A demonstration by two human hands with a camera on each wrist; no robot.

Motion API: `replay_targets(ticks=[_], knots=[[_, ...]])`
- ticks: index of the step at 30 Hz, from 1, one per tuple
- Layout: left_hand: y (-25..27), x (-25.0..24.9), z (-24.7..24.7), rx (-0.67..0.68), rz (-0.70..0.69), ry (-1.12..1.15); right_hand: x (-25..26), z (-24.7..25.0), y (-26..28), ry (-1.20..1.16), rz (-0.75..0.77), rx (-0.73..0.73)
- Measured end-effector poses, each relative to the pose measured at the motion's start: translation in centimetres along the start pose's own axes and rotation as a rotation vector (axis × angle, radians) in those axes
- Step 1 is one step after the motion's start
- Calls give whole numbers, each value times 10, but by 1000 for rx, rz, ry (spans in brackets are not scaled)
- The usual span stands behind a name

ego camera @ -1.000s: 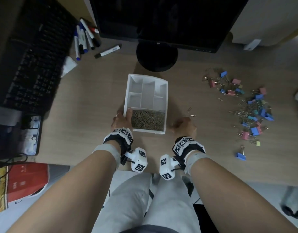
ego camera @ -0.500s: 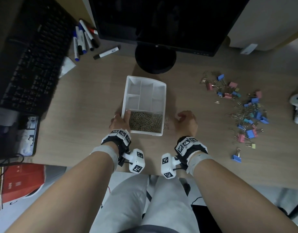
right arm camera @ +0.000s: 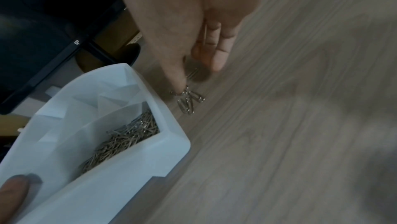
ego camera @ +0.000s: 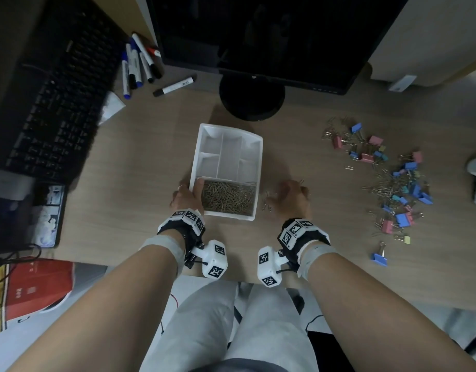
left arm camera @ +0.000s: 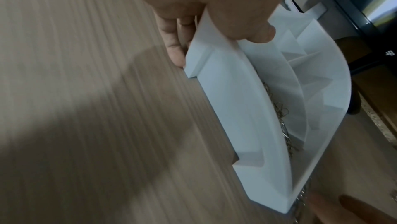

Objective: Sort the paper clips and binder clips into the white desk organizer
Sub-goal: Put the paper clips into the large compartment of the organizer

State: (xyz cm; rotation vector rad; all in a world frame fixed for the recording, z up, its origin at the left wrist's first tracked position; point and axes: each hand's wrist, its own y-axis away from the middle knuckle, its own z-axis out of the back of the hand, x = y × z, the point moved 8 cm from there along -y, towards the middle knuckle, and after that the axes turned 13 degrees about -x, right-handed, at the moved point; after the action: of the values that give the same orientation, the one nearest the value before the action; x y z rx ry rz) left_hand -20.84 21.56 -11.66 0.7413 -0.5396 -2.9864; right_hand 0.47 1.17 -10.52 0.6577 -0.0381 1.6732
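While your left hand point(ego camera: 188, 196) grips the white desk organizer's point(ego camera: 254, 146) near-left rim on the bench point(ego camera: 151, 157), your right hand point(ego camera: 289, 198) curls over stray paper clips point(right arm camera: 190, 99) just right of it. Gather them together and lift them clear over the wall, I'd judge.

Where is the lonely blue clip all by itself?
In the head view the blue binder clip lies on the desk, far right, nearer the person than the colourful clip pile.
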Motion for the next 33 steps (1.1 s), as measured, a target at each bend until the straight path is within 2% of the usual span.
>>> replay_targets(ticks=[6,9,16,19,22,27,30,31,33], knots=[[-9,10,6,6,14,-12,19,-23,9,87,139,31],[-8,10,6,5,1,-18,22,-21,6,48,118,16],[-8,10,6,7,5,4,19,-23,8,94,82,87],[-8,11,6,7,6,23,22,-31,7,216,139,91],[-9,12,5,10,16,25,28,-33,5,296,208,32],[-11,14,4,7,25,22,22,-16,3,147,120,4],[-11,16,2,12,36,15,26,-3,4,-25,115,-20],[-11,16,3,12,38,19,30,-1,7,-86,131,2],[-12,16,1,15,34,31,47,-3,17,-210,176,136]])
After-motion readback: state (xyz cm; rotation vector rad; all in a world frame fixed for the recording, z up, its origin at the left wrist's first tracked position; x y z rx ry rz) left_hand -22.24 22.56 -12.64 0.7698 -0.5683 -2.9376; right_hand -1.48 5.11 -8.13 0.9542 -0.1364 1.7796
